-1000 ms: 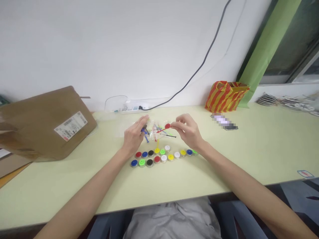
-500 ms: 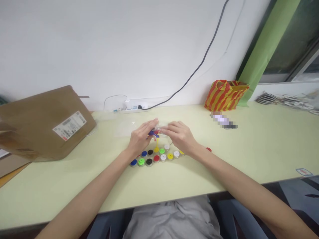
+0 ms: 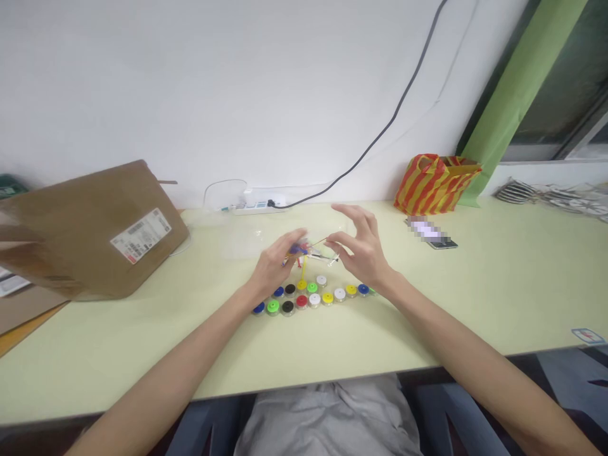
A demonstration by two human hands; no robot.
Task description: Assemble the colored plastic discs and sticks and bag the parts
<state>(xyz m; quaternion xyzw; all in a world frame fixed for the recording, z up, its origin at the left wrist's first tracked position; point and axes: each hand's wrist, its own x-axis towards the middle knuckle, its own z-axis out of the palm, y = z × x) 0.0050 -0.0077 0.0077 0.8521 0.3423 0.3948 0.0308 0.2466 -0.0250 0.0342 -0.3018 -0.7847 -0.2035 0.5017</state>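
Note:
My left hand point(image 3: 274, 261) is closed around a small bundle of blue and red plastic pieces point(image 3: 300, 248), too small to name. Thumb and forefinger of my right hand point(image 3: 363, 253) pinch the end of a thin yellowish strand point(image 3: 317, 243) that runs to the bundle; its other fingers are raised. Below the bundle hangs or stands a thin yellow strip point(image 3: 304, 268). Clear crinkled plastic point(image 3: 333, 260) shows between the hands. In front of them, small round pots with coloured lids point(image 3: 301, 301) stand in two rows.
To the left stands a large cardboard box point(image 3: 99, 240). By the wall lies a power strip point(image 3: 259, 206) with a black cable point(image 3: 375, 136). A striped bag point(image 3: 434, 187) and a phone point(image 3: 434, 234) are at the right. Clear plastic sheet point(image 3: 242, 244) lies behind my left hand.
My right hand has drawn back to the right from the bundle, its fingers lifting and a thin strand showing between the hands. My left hand keeps hold. The view has shifted slightly.

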